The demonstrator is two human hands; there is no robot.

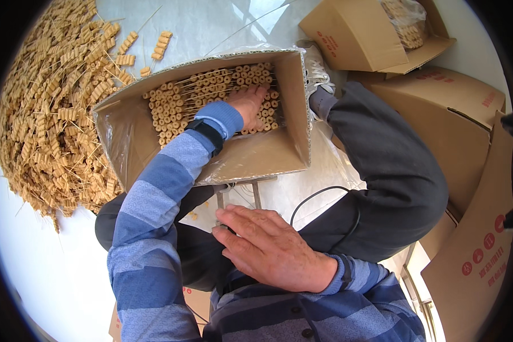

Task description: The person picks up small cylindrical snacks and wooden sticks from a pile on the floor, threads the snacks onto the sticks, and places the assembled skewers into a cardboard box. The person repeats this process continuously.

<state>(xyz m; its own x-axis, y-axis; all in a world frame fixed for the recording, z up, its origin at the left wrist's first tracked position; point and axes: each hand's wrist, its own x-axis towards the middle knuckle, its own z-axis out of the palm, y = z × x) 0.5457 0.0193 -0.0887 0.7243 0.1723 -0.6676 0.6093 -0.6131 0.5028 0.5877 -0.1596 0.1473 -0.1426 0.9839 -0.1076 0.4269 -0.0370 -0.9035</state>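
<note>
My left hand [249, 106] reaches into an open cardboard box [256, 157] lined with clear plastic, its fingers stretched out flat on the packed food skewers. These skewers [211, 85] carry golden-brown, ridged rolls on thin sticks. Many rolls show their round ends, packed in rows. What lies under my palm is hidden. Above my lap, my right hand [276, 248] is closed, back upward, fingers together. A small dark bit shows between its fingertips and thumb, too hidden to name.
A large heap of loose skewers [57, 125] covers the floor at the left, with a few strays [161, 45] near the box. Another open carton [353, 34] holding bagged skewers stands at the back right. Closed cartons [427, 134] are at the right. A black cable [319, 192] curves by my leg.
</note>
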